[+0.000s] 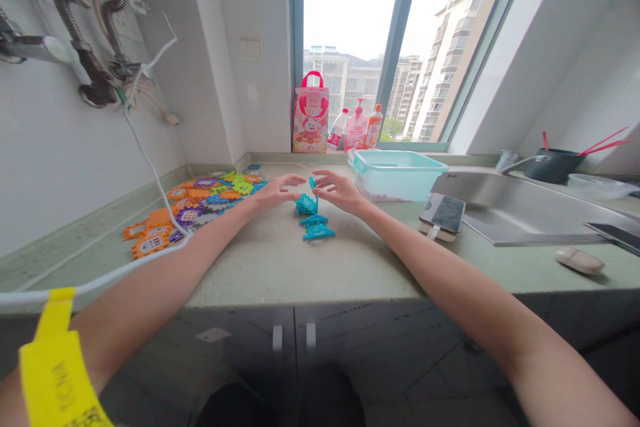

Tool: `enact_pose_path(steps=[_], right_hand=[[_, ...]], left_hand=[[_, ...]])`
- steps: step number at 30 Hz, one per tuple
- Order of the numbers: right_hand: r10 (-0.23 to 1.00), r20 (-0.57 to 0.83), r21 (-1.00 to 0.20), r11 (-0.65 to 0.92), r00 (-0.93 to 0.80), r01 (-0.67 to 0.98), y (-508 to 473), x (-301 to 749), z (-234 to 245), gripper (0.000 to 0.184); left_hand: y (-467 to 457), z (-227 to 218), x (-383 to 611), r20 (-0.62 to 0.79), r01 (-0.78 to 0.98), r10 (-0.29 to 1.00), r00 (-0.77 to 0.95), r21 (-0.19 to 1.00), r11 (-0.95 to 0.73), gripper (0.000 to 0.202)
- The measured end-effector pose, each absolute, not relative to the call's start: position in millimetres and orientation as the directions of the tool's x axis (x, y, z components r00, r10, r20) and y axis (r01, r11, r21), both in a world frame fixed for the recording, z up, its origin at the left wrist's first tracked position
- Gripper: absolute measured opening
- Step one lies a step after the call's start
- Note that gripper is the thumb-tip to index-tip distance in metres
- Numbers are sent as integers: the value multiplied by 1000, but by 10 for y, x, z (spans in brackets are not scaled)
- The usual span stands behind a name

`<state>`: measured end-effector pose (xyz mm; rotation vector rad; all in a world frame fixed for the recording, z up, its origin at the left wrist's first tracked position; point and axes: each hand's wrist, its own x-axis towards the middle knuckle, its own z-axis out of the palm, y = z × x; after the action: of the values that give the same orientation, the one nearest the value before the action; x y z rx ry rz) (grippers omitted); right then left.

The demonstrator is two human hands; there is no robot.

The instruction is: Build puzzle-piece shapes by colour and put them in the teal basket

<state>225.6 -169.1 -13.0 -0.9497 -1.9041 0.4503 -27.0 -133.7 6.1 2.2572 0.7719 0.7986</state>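
Above the counter, my left hand (pixel 281 191) has its fingers stretched out and apart, left of a small group of teal gear-edged plastic building pieces (pixel 305 205). My right hand (pixel 339 191) faces it from the other side, fingers extended and spread. At its fingertips stands a thin upright teal piece (pixel 313 183), partly covered by the fingers; whether they touch it is unclear. Closer to me lies another teal building piece (pixel 318 228), flat-looking and apart from both hands.
Many colourful building pieces (pixel 155 230) spread over the left side, with a white cable (pixel 150 153) crossing them. A teal bin (pixel 400 173) stands behind my right hand. Further right are a phone (pixel 445 212), sink (pixel 510 197) and beige mouse-shaped object (pixel 579 259).
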Motion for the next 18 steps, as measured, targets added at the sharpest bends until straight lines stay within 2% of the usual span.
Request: enact_pose_path(steps=[2, 4, 7, 10, 14, 18], right_hand=[[761, 564, -623, 647, -321, 441, -1736, 2243, -118, 52], [746, 563, -602, 665, -354, 442, -1781, 2226, -96, 51], [728, 569, -581, 685, -383, 440, -1814, 2210, -74, 51], [742, 510, -582, 670, -435, 461, -1797, 2228, -92, 50], [782, 409, -606, 618, -470, 501, -1755, 2264, -146, 52], [798, 390, -594, 599, -458, 537, -1742, 2235, -167, 59]], left_hand=[[-1300, -9, -279, 282, 381, 697, 659, 674, -633, 72], [-1277, -77, -279, 253, 429, 694, 675, 631, -647, 74], [-1266, -138, -269, 260, 430, 683, 682, 612, -663, 66], [-1269, -146, -263, 273, 432, 683, 677, 605, -669, 56], [-1314, -120, -253, 260, 439, 680, 685, 597, -671, 59], [-1356, -102, -235, 257, 466, 686, 680, 571, -676, 57]])
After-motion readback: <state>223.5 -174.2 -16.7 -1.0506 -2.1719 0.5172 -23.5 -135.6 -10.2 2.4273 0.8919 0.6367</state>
